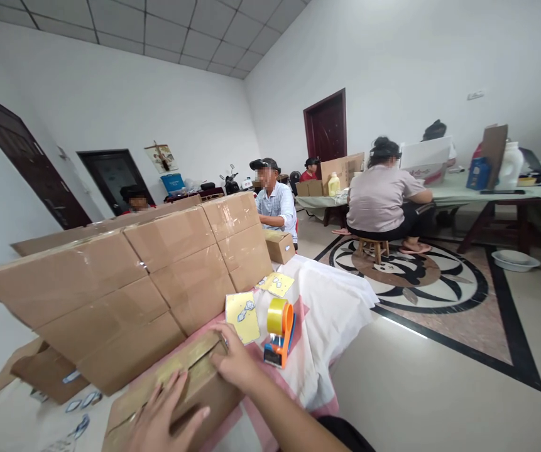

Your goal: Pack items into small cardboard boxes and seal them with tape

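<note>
A small brown cardboard box [190, 376] with tape along its top seam lies in front of me on the table. My left hand [159, 420] rests flat on its near end, fingers spread. My right hand [235, 361] lies on the box's far right end, fingers curled over the edge. Just right of that hand stands an orange tape dispenser [279, 339] with a yellowish tape roll. A yellow card [242, 316] leans behind the box.
Taped cardboard boxes [157, 276] are stacked in a wall behind my box. A white cloth [331, 307] hangs over the table's right edge. Several people sit at other tables farther back. Another yellow card [278, 284] lies on the cloth. Tiled floor lies to the right.
</note>
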### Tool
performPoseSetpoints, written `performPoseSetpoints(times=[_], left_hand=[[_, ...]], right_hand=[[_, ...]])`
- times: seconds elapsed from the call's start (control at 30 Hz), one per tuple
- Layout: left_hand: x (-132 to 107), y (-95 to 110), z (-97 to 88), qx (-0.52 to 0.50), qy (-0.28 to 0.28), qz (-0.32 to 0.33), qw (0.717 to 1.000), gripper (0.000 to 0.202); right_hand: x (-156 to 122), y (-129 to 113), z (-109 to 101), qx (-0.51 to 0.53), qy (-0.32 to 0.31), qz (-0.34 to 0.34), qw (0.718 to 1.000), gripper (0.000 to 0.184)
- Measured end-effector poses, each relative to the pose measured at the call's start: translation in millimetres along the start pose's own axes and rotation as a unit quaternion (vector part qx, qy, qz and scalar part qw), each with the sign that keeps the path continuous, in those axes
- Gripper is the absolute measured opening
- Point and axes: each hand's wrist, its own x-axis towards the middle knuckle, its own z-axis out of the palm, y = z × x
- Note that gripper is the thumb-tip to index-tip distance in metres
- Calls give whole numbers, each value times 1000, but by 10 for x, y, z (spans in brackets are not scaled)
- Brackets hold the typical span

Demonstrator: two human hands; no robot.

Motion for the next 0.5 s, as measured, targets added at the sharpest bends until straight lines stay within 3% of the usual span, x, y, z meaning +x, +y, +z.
performPoseSetpoints(times=[0.1,0.23,0.33,0.4,0.5], left_hand=[[1,247,71,43,15,0,999,83],[-10,268,86,75,48,-23,996,79],[-14,254,68,99,49,-28,993,75],[-18,261,62,114,50,-20,992,73],[-34,296,49,130,56,-15,990,70]], right_hand=[[-37,47,43,0,29,4,1000,63],[-116,30,-75,-14,78,-12,997,43],[-84,-93,-410,-108,125,-112,980,26],[-5,-159,-715,-202,182,-154,950,21],[128,-137,-1144,-331,228,-48,914,25]])
